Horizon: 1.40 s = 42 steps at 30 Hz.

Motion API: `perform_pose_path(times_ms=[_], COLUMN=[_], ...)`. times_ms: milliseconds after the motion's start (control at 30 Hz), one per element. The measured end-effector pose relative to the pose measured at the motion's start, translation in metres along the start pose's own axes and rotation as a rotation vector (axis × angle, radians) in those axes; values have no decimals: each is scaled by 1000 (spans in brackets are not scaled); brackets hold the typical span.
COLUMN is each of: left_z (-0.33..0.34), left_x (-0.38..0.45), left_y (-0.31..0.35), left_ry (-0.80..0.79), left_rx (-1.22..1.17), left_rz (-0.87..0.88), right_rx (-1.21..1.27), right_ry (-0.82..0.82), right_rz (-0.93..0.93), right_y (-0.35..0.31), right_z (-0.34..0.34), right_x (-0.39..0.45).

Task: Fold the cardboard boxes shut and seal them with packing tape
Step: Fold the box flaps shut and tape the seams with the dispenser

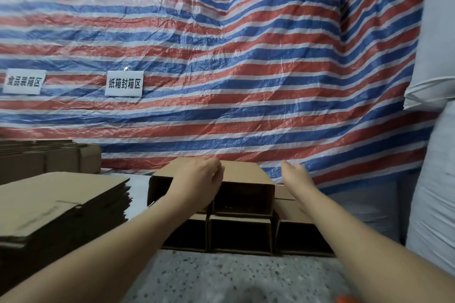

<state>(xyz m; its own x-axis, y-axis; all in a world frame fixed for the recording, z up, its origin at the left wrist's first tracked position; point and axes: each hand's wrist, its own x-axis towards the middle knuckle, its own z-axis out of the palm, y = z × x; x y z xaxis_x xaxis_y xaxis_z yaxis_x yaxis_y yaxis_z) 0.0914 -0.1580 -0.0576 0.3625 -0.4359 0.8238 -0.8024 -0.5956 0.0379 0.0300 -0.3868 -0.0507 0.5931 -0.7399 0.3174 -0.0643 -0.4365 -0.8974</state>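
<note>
Hands: left hand [197, 177] on top box [243, 174]; flat cardboard stack [56, 202] leftward.

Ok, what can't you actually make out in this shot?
Head view:
- Left hand's fingertips: curled over the top open brown cardboard box, so its grip is unclear.
- Orange object: cut off by the bottom edge.
- Left white paper sign: lettering blurred.
- Packing tape: none visible.

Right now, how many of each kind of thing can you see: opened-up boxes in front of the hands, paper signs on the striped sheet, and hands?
Opened-up boxes, top box included: 4, possibly more hidden
Paper signs: 2
Hands, left hand and right hand: 2
Total: 8
</note>
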Motion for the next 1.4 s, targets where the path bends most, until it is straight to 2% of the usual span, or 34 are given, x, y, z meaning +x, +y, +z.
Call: perform_pose_path(times_ms=[167, 267, 433, 500, 633, 700, 833, 967, 1100, 1333, 1400], left_z=[-83, -121, -158, -163, -170, -168, -162, -154, -147, -157, -159], left_x=[-20, -44, -89, -99, -104, -107, -114, -126, -130, -127, -125], left_y=[20, 32, 32, 19, -32, -61, -111, -131, -127, -121, -114], left_ry=[15, -46, -95, -144, -156, -183, -373, -566, -605, -670, -643], left_rx=[-18, 28, 115, 169, 206, 284, 451, 454, 516, 420, 396], left_rz=[-31, 15, -44, -43, -158, -213, -444, -654, -639, -643, -617], right_rx=[-28, -65, -44, -156, -348, -414, -374, -432, -475, -492, -493], right_ry=[95, 53, -89, -149, -326, -362, -412, -462, -488, -509, -514], right_rz=[-190, -263, -212, -235, -287, -317, -323, -322, -322, -328, -326], right_y=[-30, -32, -34, -35, -44, -49, -51, -46, -41, -36, -36], right_z=[-25, -32, -41, -43, -48, -47, -36, -30, -27, -22, -21], right_x=[-65, -109, -168, -180, -188, -188, -191, -192, -189, -191, -192])
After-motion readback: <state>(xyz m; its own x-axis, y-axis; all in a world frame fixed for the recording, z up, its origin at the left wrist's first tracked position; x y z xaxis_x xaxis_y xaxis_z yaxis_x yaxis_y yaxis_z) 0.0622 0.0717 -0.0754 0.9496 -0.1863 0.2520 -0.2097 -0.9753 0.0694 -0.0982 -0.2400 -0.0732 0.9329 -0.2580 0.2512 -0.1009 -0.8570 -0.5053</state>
